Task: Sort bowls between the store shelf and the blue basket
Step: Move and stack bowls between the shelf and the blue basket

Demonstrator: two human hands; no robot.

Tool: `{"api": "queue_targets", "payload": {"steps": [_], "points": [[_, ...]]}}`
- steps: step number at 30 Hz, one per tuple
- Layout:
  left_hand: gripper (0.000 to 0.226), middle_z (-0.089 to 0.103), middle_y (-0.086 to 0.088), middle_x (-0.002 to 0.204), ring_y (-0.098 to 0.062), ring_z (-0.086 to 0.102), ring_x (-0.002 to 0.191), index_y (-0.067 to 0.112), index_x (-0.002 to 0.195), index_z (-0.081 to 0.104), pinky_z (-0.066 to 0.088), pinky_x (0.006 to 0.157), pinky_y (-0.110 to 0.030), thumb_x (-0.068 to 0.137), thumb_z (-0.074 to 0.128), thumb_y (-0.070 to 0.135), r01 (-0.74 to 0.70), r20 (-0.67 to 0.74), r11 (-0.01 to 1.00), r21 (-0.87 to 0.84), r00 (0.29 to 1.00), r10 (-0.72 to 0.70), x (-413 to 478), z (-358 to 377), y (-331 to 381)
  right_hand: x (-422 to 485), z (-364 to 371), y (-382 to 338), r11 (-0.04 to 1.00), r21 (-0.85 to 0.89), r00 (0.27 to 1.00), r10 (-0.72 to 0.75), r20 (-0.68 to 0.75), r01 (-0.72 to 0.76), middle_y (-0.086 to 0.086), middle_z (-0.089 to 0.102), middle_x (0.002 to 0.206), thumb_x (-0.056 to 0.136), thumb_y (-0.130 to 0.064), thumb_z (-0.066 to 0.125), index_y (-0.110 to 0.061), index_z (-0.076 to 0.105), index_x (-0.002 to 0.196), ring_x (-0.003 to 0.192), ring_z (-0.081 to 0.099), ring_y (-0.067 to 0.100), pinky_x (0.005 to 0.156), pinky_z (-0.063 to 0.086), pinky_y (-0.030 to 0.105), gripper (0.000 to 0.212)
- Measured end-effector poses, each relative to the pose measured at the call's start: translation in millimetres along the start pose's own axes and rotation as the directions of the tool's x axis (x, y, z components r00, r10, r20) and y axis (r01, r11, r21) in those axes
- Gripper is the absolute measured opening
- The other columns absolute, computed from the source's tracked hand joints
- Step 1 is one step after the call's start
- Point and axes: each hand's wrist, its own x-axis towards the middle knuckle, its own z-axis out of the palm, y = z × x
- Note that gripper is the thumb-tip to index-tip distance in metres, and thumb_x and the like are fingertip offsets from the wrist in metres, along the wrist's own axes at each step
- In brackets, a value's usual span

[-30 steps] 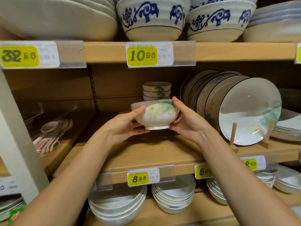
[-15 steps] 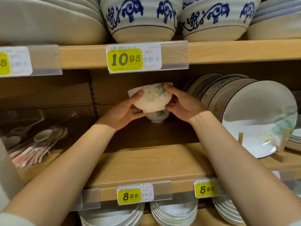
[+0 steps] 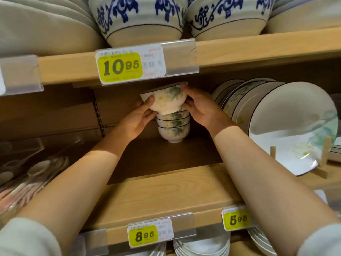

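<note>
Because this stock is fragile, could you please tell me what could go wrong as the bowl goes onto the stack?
1. The bowl is tilted over the stack; set down crooked, it might chip a rim or topple the stack.
2. Its rim sits close under the upper shelf, so lifting could knock it.
3. The right hand is near the standing plates; pulling back carelessly might bump them.

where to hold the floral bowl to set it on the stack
Hold the bowl by its flared wall under the rim, from both sides, as left hand and right hand do. Its narrow foot should stay free to nest in the stack; the upper shelf crowds a top grip.
</note>
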Motion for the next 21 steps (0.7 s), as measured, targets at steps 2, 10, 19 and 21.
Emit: {"api": "queue_targets", "payload": {"steps": [2, 10, 19, 21], "points": [[0.043, 0.056, -0.010, 0.136, -0.022, 0.052, 0.128, 0.006, 0.141, 0.043, 0.040, 0.110, -0.038, 0.099, 0.048, 0.013, -0.021, 0.010, 1.000, 0.008, 1.000, 0.021, 4, 5, 1, 4, 1, -1, 0.999, 0.016, 1.000, -0.029, 0.013, 0.029, 0.006, 0.067, 0.111, 0.093, -0.016, 0.062, -0.011, 0.063, 0.107, 0.105, 0.063, 0.019, 0.095, 0.050, 0.032, 0.016], [0.047, 0.050, -0.014, 0.143, -0.024, 0.048, 0.132, 0.004, 0.144, 0.039, 0.036, 0.113, -0.040, 0.098, 0.050, 0.010, -0.064, 0.035, 0.994, 0.091, 0.997, 0.061, 29, 10, 1, 24, 4, 2, 0.995, 0.008, 0.995, -0.102, -0.022, 0.103, 0.003, 0.071, 0.093, 0.095, -0.014, 0.057, -0.012, 0.066, 0.095, 0.085, 0.067, 0.013, 0.068, 0.054, 0.022, 0.009], [0.042, 0.062, -0.004, 0.126, -0.007, 0.063, 0.109, 0.008, 0.137, 0.047, 0.051, 0.087, -0.019, 0.096, 0.054, 0.009, -0.129, 0.043, 0.980, 0.154, 0.991, 0.124, 59, -2, -21, 51, -4, 15, 0.963, -0.267, 0.984, -0.089, -0.151, 0.046, 0.014, 0.074, 0.098, 0.090, -0.028, 0.053, -0.012, 0.071, 0.098, 0.092, 0.070, 0.030, 0.088, 0.054, 0.042, 0.026], [0.040, 0.064, 0.000, 0.123, -0.005, 0.063, 0.108, 0.012, 0.133, 0.050, 0.050, 0.085, -0.017, 0.094, 0.057, 0.011, -0.147, 0.047, 0.972, 0.184, 0.989, 0.141, 66, -3, -20, 58, -4, 15, 0.960, -0.277, 0.980, -0.088, -0.180, 0.035, 0.013, 0.074, 0.099, 0.089, -0.032, 0.052, -0.013, 0.071, 0.100, 0.094, 0.070, 0.030, 0.090, 0.053, 0.044, 0.029]]}}
